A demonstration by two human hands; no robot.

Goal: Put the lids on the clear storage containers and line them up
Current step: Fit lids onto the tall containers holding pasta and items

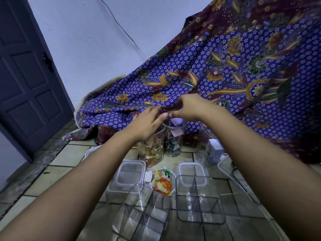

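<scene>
Both my arms reach out toward twelve o'clock over a tiled floor (pixel 69 155). My left hand (pixel 147 125) hovers with fingers spread loosely over the tall clear container (pixel 152 150) at about eleven o'clock, which is stuffed with small wrapped packets in orange, white and green. My right hand (pixel 189 108) is curled, fingertips pinched near the mouth of the round clear jar (pixel 173 141) just at twelve o'clock; whether it holds anything I cannot tell. That jar carries pale paper slips at the top and dark small things lower down; I cannot make out what they are. The two stand touching or nearly so, and I see no lid on either.

Closer to me, at ten o'clock, a square clear container with a white-rimmed lid (pixel 131 173) sits closed. At two o'clock another white-rimmed lid (pixel 192 173) lies flat on the floor. In front of it, at four o'clock, stands an open rectangular container (pixel 199 200), empty. At six o'clock an open tall container (pixel 142 214) lies tilted, also empty. Between them, in the middle, is a small open tub of orange and yellow packets (pixel 162 181). Far at one o'clock a clear box with a white carton inside (pixel 214 150) stands beside my right forearm.

Count: seven clear containers, two white-rimmed lids that I can see whole. A purple floral cloth (pixel 225 70) drapes behind everything, and a dark door (pixel 26 75) stands at nine o'clock.
</scene>
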